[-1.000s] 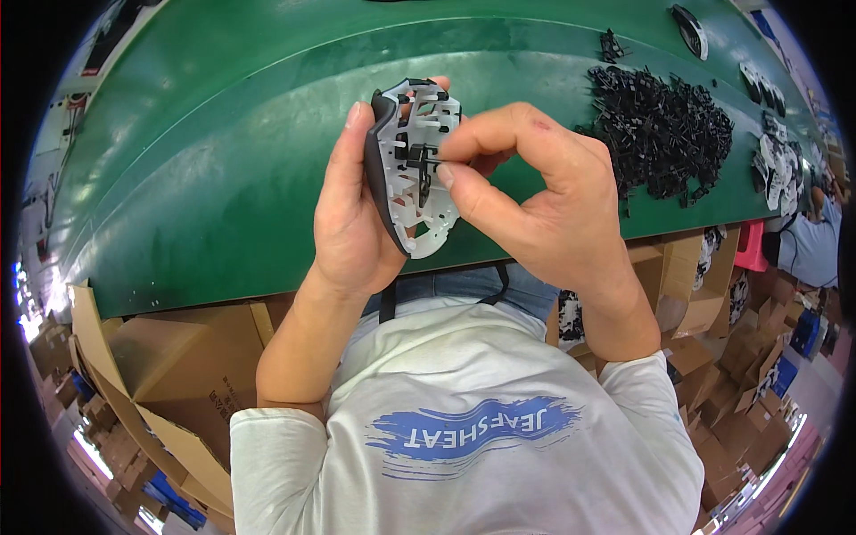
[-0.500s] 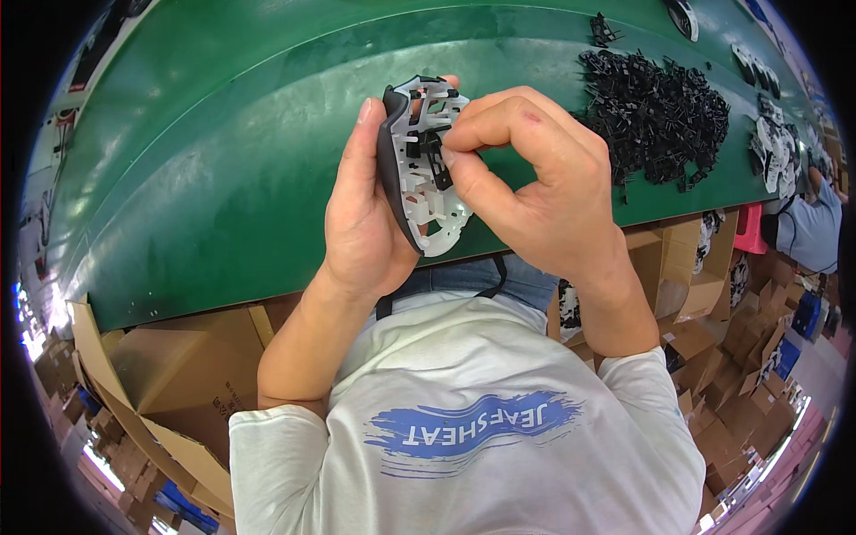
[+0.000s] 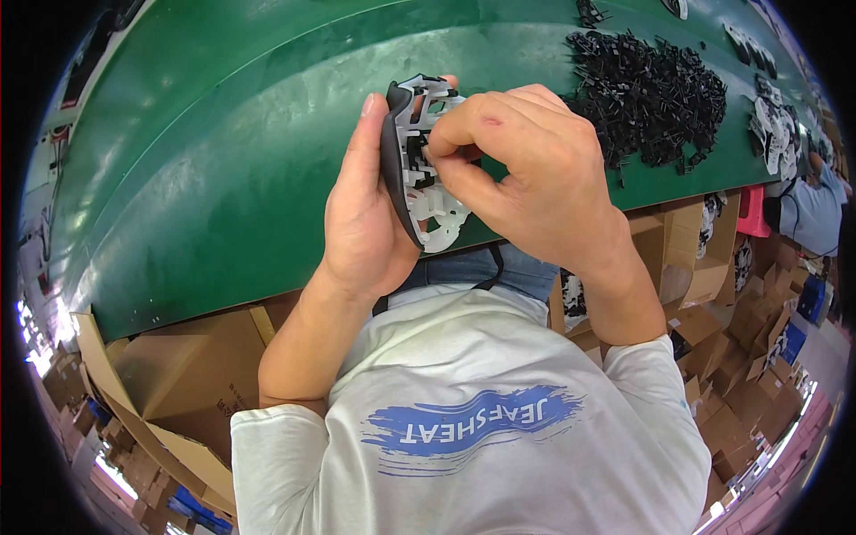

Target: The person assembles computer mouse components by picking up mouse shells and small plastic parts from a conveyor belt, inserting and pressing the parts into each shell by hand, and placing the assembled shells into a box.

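My left hand [image 3: 364, 214] is wrapped round a black-and-white plastic shell [image 3: 441, 225], holding it upright above the green table. The shell's smooth black outer side rests toward my palm, and its white ribbed inside faces right. My right hand [image 3: 530, 169] pinches at the middle of that inside, thumb and forefinger pressed together on a small black plastic part [image 3: 417, 160]. Those fingers cover much of the part, so how far it sits in the shell is hidden.
A heap of small black plastic parts [image 3: 646, 98] lies on the green table [image 3: 241, 178] to the right. White shells [image 3: 776, 134] are beyond it. Open cardboard boxes stand below the edge, one at left [image 3: 192, 366], one at right [image 3: 691, 254]. Another person [image 3: 807, 214] is at far right.
My right hand has shifted slightly left, with its fingertips deeper against the shell's inside, covering more of the black part. My left hand keeps its hold on the shell.
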